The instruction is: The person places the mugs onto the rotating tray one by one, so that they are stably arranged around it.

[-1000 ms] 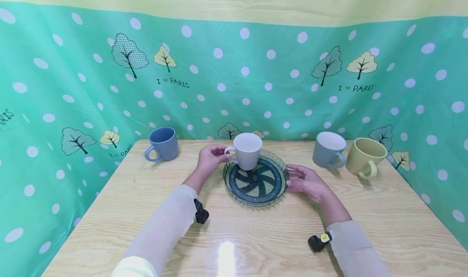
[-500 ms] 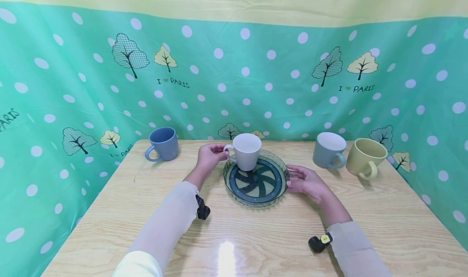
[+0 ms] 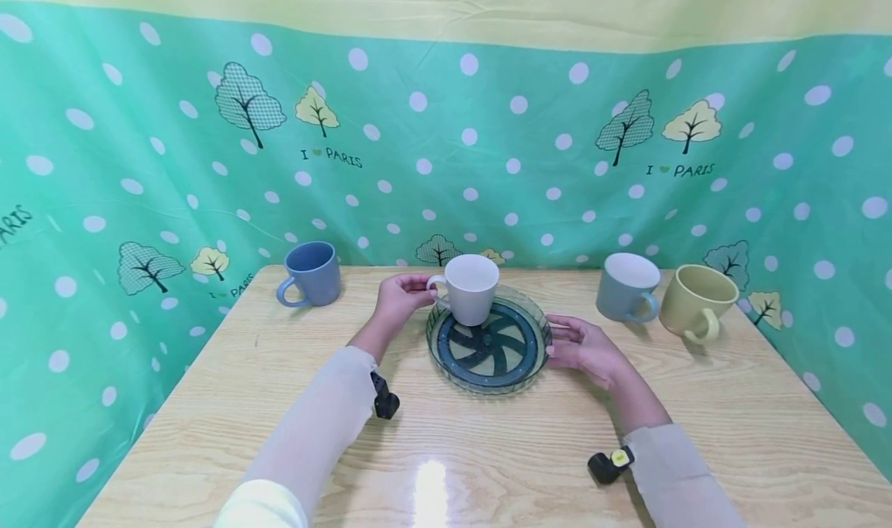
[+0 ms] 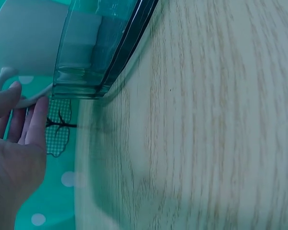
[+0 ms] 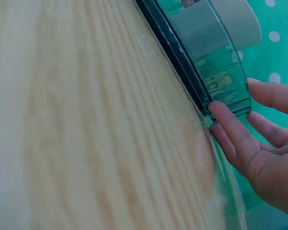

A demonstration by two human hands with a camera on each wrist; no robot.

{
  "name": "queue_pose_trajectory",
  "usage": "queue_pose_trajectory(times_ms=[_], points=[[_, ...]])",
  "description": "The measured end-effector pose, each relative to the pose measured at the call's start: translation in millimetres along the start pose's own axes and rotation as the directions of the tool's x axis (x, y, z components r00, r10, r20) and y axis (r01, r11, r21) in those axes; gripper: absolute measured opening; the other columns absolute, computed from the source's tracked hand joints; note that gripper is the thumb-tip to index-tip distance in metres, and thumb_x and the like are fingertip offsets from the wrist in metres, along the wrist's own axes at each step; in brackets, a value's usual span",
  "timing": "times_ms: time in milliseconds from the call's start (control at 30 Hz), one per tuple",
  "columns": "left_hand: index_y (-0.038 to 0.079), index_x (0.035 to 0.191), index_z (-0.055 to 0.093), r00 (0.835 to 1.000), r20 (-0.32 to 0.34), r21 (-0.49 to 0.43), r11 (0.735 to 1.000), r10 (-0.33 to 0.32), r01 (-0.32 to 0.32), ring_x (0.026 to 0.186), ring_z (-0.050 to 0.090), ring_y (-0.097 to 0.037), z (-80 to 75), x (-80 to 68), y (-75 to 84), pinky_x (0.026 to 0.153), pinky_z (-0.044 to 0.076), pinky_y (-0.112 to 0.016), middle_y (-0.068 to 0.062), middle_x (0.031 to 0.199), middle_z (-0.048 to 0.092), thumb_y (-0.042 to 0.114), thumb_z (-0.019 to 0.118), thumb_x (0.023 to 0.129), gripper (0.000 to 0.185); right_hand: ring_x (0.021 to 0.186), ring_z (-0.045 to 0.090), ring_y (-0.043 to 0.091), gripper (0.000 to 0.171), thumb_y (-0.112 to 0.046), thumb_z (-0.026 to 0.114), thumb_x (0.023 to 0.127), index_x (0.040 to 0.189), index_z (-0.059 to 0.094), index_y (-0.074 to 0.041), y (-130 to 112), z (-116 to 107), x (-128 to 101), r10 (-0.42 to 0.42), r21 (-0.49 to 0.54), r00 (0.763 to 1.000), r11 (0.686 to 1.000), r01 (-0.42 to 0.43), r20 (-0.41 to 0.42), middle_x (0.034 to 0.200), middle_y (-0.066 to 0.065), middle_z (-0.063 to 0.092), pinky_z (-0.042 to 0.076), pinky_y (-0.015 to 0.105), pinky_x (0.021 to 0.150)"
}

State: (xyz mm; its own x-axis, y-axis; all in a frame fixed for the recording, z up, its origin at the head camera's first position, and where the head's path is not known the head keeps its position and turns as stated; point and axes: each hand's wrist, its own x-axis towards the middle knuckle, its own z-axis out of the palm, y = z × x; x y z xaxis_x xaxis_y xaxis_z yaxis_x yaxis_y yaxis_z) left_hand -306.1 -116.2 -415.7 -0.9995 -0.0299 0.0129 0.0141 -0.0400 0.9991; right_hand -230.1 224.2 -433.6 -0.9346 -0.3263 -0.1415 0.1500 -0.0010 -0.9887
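Observation:
A white mug [image 3: 471,292] sits upright inside a round, clear greenish dish [image 3: 540,358] with a dark spoked base, towards its back left. With thumb and fingers, my left hand [image 3: 400,303] pinches the mug's handle, and the left wrist view shows the handle [image 4: 26,101] between them. On the dish's other side, my right hand [image 3: 584,350] rests its extended fingertips against the outer wall. In the right wrist view the thumb [image 5: 273,96] is at the dish's upper edge and the fingers [image 5: 233,127] touch lower down.
A blue mug [image 3: 320,279] stands at the table's back left. At the back right are a grey-blue mug [image 3: 620,292] and a yellow mug [image 3: 686,307], side by side. A green dotted curtain [image 3: 390,149] hangs behind the wooden table [image 3: 502,466].

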Motion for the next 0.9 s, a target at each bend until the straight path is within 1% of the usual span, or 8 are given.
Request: queue_pose_trajectory(times_ms=[133, 367, 533, 700, 900], points=[[-0.007, 0.116, 0.064, 1.0, 0.024, -0.017, 1.0, -0.013, 0.013, 0.089, 0.069, -0.019, -1.0, -1.5, -0.1, 0.079, 0.06, -0.031, -0.027, 0.114, 0.065, -0.014, 0.071, 0.079, 0.038, 0.123, 0.05, 0.042, 0.074, 0.011, 0.062, 0.086, 0.149, 0.024, 0.006, -1.1, 1.1, -1.8, -0.003, -0.006, 1.0, 1.0, 0.003, -0.012, 0.144, 0.035, 0.033, 0.055, 0.045, 0.092], [-0.005, 0.117, 0.064, 0.999, 0.025, 0.019, 0.999, -0.027, 0.027, 0.095, 0.068, -0.023, -7.3, -5.3, -2.4, 0.08, 0.06, -0.03, -0.023, 0.115, 0.066, -0.012, 0.072, 0.079, 0.039, 0.121, 0.051, 0.043, 0.072, 0.01, 0.063, 0.087, 0.148, 0.026, 0.006, -1.1, 4.1, -4.1, -0.007, -0.039, 0.999, 0.999, 0.006, -0.034, 0.142, 0.035, 0.035, 0.055, 0.044, 0.091], [-0.006, 0.12, 0.062, 0.999, 0.029, 0.006, 0.999, -0.032, 0.032, 0.096, 0.067, -0.023, -13.1, -7.1, -5.0, 0.082, 0.059, -0.031, -0.024, 0.118, 0.063, -0.011, 0.072, 0.08, 0.041, 0.121, 0.051, 0.042, 0.072, 0.009, 0.064, 0.086, 0.147, 0.027, 0.006, -1.2, 6.3, -5.3, -0.003, -0.057, 0.999, 0.998, 0.0, -0.053, 0.141, 0.034, 0.037, 0.056, 0.043, 0.09], [-0.009, 0.123, 0.058, 0.999, 0.039, -0.004, 0.999, -0.036, 0.036, 0.097, 0.067, -0.024, -17.5, -10.7, -6.9, 0.082, 0.059, -0.031, -0.026, 0.122, 0.061, -0.011, 0.07, 0.081, 0.043, 0.113, 0.057, 0.038, 0.073, 0.009, 0.067, 0.084, 0.145, 0.028, 0.007, -2.3, 9.3, -7.6, 0.003, -0.061, 0.997, 0.998, -0.008, -0.077, 0.139, 0.034, 0.038, 0.057, 0.043, 0.089], [-0.01, 0.124, 0.057, 0.998, 0.054, 0.001, 0.999, -0.033, 0.033, 0.097, 0.067, -0.024, -19.2, -16.0, -5.0, 0.082, 0.059, -0.031, -0.028, 0.123, 0.059, -0.01, 0.071, 0.081, 0.045, 0.105, 0.062, 0.034, 0.072, 0.008, 0.068, 0.083, 0.143, 0.029, 0.008, -2.0, 9.9, -9.2, 0.013, -0.058, 0.997, 0.998, -0.018, -0.081, 0.136, 0.035, 0.041, 0.057, 0.043, 0.088]])
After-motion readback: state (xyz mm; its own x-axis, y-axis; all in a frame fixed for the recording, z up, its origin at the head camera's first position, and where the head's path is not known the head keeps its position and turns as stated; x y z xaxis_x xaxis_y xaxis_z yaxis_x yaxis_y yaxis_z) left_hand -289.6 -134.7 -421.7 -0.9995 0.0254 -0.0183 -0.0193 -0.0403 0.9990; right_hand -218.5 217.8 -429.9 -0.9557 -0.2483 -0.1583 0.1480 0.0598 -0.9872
